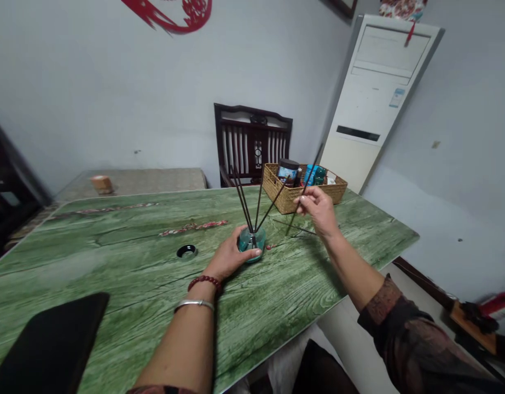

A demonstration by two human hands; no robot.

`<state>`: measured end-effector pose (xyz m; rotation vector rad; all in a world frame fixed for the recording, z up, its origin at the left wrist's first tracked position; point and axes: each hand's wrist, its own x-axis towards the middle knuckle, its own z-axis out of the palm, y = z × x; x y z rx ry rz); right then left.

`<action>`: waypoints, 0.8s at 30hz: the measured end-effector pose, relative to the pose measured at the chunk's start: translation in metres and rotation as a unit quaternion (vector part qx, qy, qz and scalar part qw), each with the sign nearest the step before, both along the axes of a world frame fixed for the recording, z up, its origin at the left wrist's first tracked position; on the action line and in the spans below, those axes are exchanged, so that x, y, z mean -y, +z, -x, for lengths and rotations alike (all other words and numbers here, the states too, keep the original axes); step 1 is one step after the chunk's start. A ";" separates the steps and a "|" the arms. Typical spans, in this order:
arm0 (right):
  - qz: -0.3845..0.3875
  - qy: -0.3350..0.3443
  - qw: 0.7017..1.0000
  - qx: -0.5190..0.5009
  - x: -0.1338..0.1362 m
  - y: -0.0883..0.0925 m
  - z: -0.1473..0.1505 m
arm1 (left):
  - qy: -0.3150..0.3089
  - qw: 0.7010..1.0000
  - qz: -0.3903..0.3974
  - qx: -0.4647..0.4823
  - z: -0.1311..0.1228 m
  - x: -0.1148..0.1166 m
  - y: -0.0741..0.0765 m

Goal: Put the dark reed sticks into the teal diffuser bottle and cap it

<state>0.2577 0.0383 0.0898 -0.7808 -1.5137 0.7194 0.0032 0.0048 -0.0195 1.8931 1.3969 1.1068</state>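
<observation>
Green wood-grain bench fills the lower half of my feed, set against a pale grey wall with a red paper-cut hanging at the top. Beyond the bench's right corner stands a white air conditioner, and a dark wooden chair sits past the far edge. A black tablet lies at the near left corner of the bench, though I can't be sure that's what it is. On the far side rests a wicker basket holding a dark-lidded jar and blue-green items I can't make out.

Near the middle of the bench, well in front of the basket, stands a teal glass bottle with several dark sticks fanning out of its neck. My left hand is closed around the bottle, fingers wrapped across its near side. My right hand hangs just to the right of it, above the bench, pinching one separate stick between thumb and fingers, tilted and outside the bottle. A black ring-shaped cap lies on the bench left of the bottle, apart from it.
</observation>
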 end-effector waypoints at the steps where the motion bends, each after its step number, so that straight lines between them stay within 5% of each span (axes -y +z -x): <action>1: 0.002 0.036 0.999 -0.035 0.004 0.006 0.011 | -0.002 1.000 -0.001 0.000 0.000 0.000 -0.001; 6: 0.011 0.115 0.991 -0.073 0.009 0.015 0.059 | -0.003 1.000 -0.012 0.000 -0.001 0.000 0.001; 15: 0.022 0.108 0.994 0.015 -0.006 -0.014 0.085 | -0.013 1.000 -0.016 0.009 -0.002 0.001 0.005; 20: -0.032 0.072 0.987 0.142 0.006 -0.017 0.074 | -0.009 1.000 -0.024 0.002 -0.001 0.001 0.003; 24: -0.100 -0.075 0.970 0.210 0.010 -0.017 0.027 | -0.004 1.000 -0.015 -0.007 0.000 0.000 0.001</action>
